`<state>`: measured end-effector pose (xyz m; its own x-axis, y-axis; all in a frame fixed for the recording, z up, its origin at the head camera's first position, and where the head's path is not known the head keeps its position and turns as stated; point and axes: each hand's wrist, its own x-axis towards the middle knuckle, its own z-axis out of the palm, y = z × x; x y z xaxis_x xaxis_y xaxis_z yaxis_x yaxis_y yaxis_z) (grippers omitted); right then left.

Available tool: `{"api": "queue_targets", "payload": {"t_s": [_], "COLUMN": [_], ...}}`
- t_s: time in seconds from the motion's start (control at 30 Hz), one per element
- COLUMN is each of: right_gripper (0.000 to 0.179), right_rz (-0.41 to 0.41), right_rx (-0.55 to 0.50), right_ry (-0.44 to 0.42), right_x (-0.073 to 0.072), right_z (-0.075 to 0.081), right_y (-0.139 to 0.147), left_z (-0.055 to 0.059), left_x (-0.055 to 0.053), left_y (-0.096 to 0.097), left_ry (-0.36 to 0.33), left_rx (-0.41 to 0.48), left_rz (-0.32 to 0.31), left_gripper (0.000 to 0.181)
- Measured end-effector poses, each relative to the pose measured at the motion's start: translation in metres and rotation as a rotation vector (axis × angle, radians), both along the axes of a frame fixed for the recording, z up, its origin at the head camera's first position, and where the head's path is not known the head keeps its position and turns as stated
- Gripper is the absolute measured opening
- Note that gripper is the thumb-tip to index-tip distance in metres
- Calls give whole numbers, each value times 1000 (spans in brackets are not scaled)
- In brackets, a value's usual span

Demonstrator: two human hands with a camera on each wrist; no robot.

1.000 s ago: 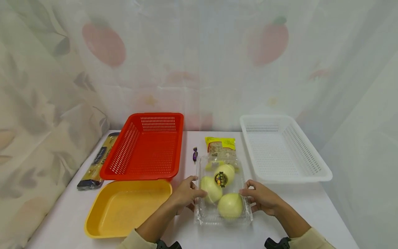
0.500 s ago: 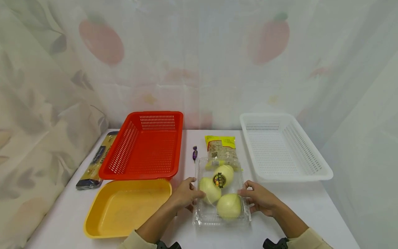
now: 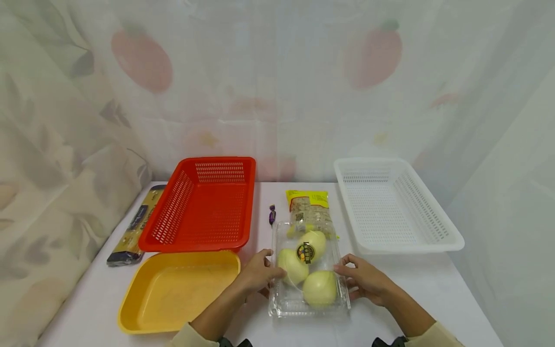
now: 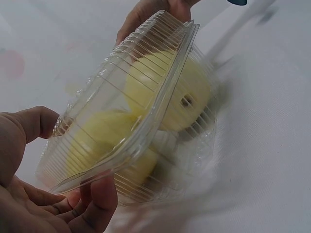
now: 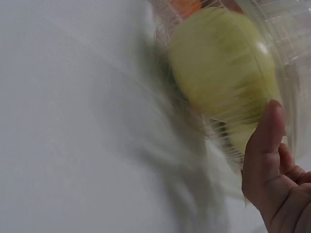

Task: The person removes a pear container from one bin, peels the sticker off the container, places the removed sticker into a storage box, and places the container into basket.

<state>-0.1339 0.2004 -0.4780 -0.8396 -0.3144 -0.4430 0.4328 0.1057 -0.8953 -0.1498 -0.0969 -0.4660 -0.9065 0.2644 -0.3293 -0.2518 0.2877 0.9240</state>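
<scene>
A clear plastic clamshell box with three round, pale yellow-green fruits inside is held between both hands at the front middle of the table. A dark round sticker marks its lid. My left hand grips the left edge, thumb on top and fingers underneath, as the left wrist view also shows. On the opposite side my right hand pinches the edge with its thumb over the lid. One fruit shows a dark blossom end through the ribbed wall. The box's far end overlaps a yellow-topped food bag.
At the back left stands a red slotted basket, with a yellow basin in front of it. A long gold-and-black package lies left of the basket. A purple wrapped candy sits mid-table. The white slotted basket is at right.
The clamshell box has shifted very slightly left and toward me over the last second, both hands keeping their grip. Nothing else on the table has moved.
</scene>
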Motion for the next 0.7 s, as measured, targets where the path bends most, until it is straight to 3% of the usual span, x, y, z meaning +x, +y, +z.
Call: {"api": "queue_targets", "payload": {"t_s": [0.23,0.7], "right_gripper": [51,50], "right_rz": [26,52], "right_rx": [89,76], "right_ry": [48,176], "right_x": [4,10], "right_z": [14,62], "right_y": [14,16], "left_z": [-1,-3], "left_x": [0,1], "left_y": [1,0], "left_ry": [-3,-9], "left_rx": [3,-8], "left_rz": [0,1], "left_gripper": [81,82]}}
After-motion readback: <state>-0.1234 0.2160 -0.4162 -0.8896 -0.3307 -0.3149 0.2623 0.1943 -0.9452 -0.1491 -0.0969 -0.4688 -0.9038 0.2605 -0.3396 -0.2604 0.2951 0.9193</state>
